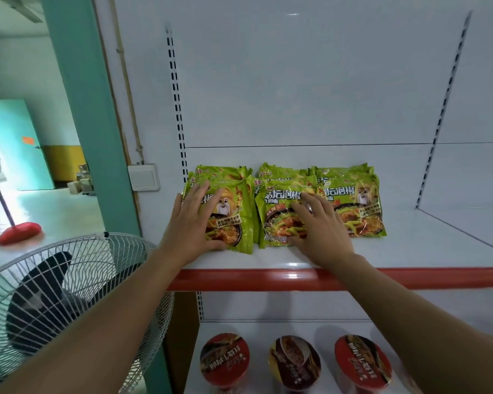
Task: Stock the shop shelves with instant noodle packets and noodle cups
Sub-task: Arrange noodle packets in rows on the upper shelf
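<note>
Three stacks of green noodle packets (359, 206) lay side by side on the upper shelf (424, 251), printed 统一 and 老坛泡椒牛肉面 beside a cartoon mascot. The left hand (194, 223) rested flat, fingers straight, on the left stack (236, 220). The right hand (322, 231) pressed spread fingers on the middle stack (276, 211). Below stood three red-lidded noodle cups (225, 359), their writing upside down.

Teal pillar (91, 137) left of white back panel (310, 81); white switch plate (143, 177) just right of pillar. Pedestal fan (69, 294) bottom left, white grille. Side room behind: glossy pale floor (54, 206), teal door (15, 143), pole on a red base (17, 233), daylight far left.
</note>
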